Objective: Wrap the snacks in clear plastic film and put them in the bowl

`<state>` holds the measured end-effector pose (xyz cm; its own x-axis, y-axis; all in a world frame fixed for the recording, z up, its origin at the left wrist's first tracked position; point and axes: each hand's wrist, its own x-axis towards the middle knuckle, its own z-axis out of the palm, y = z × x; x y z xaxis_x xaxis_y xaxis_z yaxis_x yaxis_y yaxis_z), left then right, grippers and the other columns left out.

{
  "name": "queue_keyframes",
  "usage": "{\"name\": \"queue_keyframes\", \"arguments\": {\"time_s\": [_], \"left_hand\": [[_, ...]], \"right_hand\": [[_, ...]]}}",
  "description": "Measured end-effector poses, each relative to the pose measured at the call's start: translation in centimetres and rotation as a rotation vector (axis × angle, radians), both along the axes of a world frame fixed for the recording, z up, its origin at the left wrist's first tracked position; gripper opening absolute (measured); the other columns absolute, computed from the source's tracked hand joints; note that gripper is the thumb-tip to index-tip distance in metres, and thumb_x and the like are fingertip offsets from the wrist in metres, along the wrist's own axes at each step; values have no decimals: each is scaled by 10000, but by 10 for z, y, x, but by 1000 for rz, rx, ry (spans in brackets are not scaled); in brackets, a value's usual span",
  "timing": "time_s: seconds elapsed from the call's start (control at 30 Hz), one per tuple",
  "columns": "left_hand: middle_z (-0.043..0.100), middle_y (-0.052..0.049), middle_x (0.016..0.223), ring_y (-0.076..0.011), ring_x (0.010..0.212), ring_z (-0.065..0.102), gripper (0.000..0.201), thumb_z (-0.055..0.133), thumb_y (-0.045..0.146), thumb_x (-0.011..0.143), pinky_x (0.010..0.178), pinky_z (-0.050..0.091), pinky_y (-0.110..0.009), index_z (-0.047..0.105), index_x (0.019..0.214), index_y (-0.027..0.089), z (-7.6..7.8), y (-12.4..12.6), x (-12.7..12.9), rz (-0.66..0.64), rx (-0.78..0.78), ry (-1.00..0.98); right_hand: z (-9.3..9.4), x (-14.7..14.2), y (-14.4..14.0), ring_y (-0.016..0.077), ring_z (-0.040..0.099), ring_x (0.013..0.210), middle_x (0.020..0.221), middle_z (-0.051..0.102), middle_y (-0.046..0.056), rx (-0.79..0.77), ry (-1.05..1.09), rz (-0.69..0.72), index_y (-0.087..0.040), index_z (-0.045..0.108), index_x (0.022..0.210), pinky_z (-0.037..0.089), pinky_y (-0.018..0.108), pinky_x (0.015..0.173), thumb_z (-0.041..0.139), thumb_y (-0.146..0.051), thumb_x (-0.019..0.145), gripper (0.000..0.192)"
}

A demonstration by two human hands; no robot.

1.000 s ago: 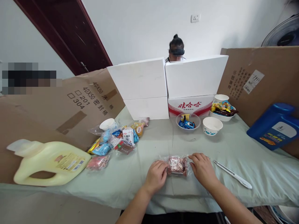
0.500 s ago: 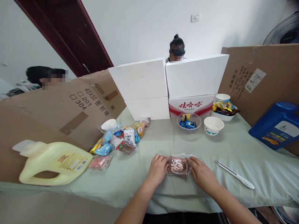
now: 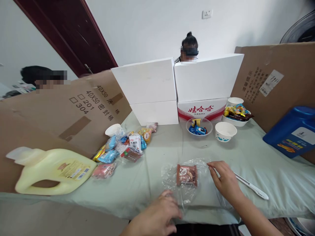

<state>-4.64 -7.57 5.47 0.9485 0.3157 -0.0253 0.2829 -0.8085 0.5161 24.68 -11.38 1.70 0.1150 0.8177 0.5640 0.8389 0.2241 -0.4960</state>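
Note:
A brown snack packet [image 3: 187, 175] lies flat on a spread sheet of clear plastic film [image 3: 169, 173] at the front of the table. My right hand [image 3: 225, 180] pinches the film's far right corner between thumb and fingertips. Close to the near edge of the film is my left hand [image 3: 158, 211], its fingers curved and a little blurred, the thumb apart from them. I see nothing held in it. A white utility knife [image 3: 252, 186] rests on the cloth just beyond my right hand.
Several wrapped snacks [image 3: 131, 154] are heaped at left by a yellow jug [image 3: 59, 172]. A clear bowl [image 3: 199, 126], a paper bowl [image 3: 225, 131] and a filled snack bowl [image 3: 237, 122] stand at back right. Cardboard [image 3: 73, 114], white boxes [image 3: 152, 95] and a blue bottle [image 3: 292, 131] surround the cloth.
The film, earlier gathered around the packet, is now spread out. My left hand has left the packet's side and come nearer; my right hand has moved outward to the film's corner.

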Motion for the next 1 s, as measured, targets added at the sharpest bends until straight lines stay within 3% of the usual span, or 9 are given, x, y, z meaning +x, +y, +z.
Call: {"name": "queue_keyframes", "arguments": {"time_s": [0.17,0.3,0.4,0.47,0.57,0.67,0.77,0.9,1.0], "left_hand": [[705,-37,871,-208,831,653,263,487,130,868,942,436,-411,655,1022,260,-6,3,21,188,71,-95],[674,-77,978,-213,936,625,343,383,32,822,829,512,-354,639,971,207,-32,34,37,453,144,-292],[657,-73,1097,-211,1025,611,332,423,56,835,891,521,-369,616,1060,204,-57,52,39,519,139,-325],[643,-73,1168,-220,1084,594,336,469,107,860,943,506,-398,586,1159,206,-73,57,36,534,157,-314],[605,-91,1260,-240,1152,557,366,491,217,916,993,470,-442,528,1280,202,-88,56,31,545,207,-277],[522,-105,1376,-275,1238,490,454,501,331,936,1036,412,-492,456,1371,212,-89,53,29,521,249,-196],[425,-101,1468,-314,1362,350,649,558,485,892,1104,294,-546,345,1451,234,-84,53,30,438,249,-106],[319,-117,1530,-352,1428,207,968,663,637,743,1142,135,-608,211,1504,244,-82,56,33,362,239,-34],[265,-134,1550,-389,1436,148,1172,755,652,611,1129,101,-654,138,1518,240,-86,56,35,392,246,-1]], "right_hand": [[28,-42,11,181,604,890,927,669,50,-53,1,327,-222,602,1051,484,314,788,423,-190,956,206],[22,-58,32,194,619,919,991,672,70,-343,-106,291,-200,619,1055,480,313,794,388,-155,938,263],[19,-48,35,210,640,937,1114,661,101,-516,-70,184,-182,595,1154,476,330,801,352,-237,961,315],[23,-35,27,204,654,913,1068,689,78,-633,-7,231,-204,599,1158,472,317,777,322,-285,972,344],[35,-15,6,200,670,790,814,722,34,-879,-66,406,-234,684,945,457,291,703,391,-260,922,294],[46,-7,-8,258,675,797,791,722,75,-1022,-254,308,-216,708,825,453,328,695,539,-276,827,179],[45,-16,-5,259,665,866,914,720,82,-873,-219,158,-226,683,978,465,356,756,533,-330,856,220],[19,-40,18,242,477,1244,1325,569,54,-550,-185,448,-270,548,1270,343,385,1038,568,-280,826,445],[-3,-47,42,291,354,1337,1430,468,80,-504,-282,544,-245,451,1378,236,469,1100,593,-301,789,608]]}}
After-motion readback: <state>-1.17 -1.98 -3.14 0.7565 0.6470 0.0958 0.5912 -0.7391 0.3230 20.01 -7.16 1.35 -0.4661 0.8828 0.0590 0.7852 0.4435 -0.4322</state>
